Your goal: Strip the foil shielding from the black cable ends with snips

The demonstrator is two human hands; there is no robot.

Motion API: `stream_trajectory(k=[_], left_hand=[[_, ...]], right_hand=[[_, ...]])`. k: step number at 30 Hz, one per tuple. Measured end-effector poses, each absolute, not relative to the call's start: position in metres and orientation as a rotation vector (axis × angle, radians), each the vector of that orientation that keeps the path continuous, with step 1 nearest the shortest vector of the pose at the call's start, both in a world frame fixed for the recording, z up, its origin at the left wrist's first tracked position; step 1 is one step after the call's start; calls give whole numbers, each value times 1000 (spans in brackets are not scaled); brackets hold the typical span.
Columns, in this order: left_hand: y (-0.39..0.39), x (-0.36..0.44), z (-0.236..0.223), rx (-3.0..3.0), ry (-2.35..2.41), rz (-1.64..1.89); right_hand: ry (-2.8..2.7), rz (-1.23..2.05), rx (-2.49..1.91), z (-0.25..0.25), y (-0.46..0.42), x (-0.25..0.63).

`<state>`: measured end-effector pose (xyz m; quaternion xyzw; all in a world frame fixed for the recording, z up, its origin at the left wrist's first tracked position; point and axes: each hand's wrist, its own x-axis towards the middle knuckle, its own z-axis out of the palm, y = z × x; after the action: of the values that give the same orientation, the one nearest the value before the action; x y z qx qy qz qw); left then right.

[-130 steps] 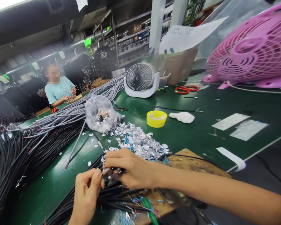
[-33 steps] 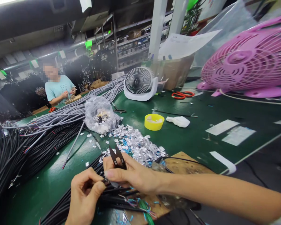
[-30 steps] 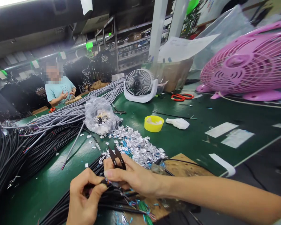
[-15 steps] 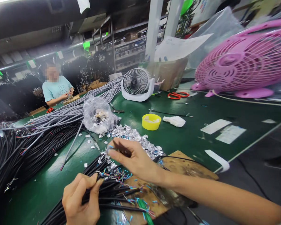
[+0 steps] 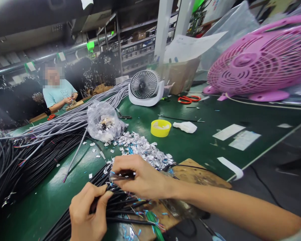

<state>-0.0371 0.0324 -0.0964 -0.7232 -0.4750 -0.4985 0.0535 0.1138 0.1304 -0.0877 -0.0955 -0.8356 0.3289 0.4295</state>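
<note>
My left hand (image 5: 89, 211) pinches a black cable (image 5: 109, 187) close to its stripped end, where thin coloured wires show. Just beyond it, my right hand (image 5: 145, 179) is closed around a small dark metal tool (image 5: 127, 175), mostly hidden by the fingers. The right fingertips are at the wire end; whether they touch it I cannot tell. More black cables (image 5: 130, 220) with bared coloured wires lie beneath both hands. A green-handled item (image 5: 154, 222) rests among them on a worn wooden board (image 5: 203, 174).
Silver foil scraps (image 5: 145, 150) are heaped behind my hands, beside a plastic bag (image 5: 104, 124). Grey cables (image 5: 65, 122) run along the left. Also on the green table are a yellow tape ring (image 5: 161, 132), red scissors (image 5: 189, 99), a white fan (image 5: 145, 88) and a pink fan (image 5: 256, 63). A co-worker (image 5: 59, 92) sits opposite.
My right hand has come down and toward the cable end held by my left hand. The left hand keeps its pinch. The whole view has shifted slightly.
</note>
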Motion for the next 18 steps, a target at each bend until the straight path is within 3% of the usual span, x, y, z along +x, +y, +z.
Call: stream_trajectory(k=[6, 11, 18], left_hand=[[31, -37, -91, -2224, -1537, -1505], [27, -39, -92, -2100, -1540, -1555], [28, -35, -97, -2121, -1537, -1597]], right_hand=[[-2245, 976, -269, -70, 139, 109], [-2161, 1438, -365, -51, 142, 109], [-2065, 1622, -384, -71, 144, 115]])
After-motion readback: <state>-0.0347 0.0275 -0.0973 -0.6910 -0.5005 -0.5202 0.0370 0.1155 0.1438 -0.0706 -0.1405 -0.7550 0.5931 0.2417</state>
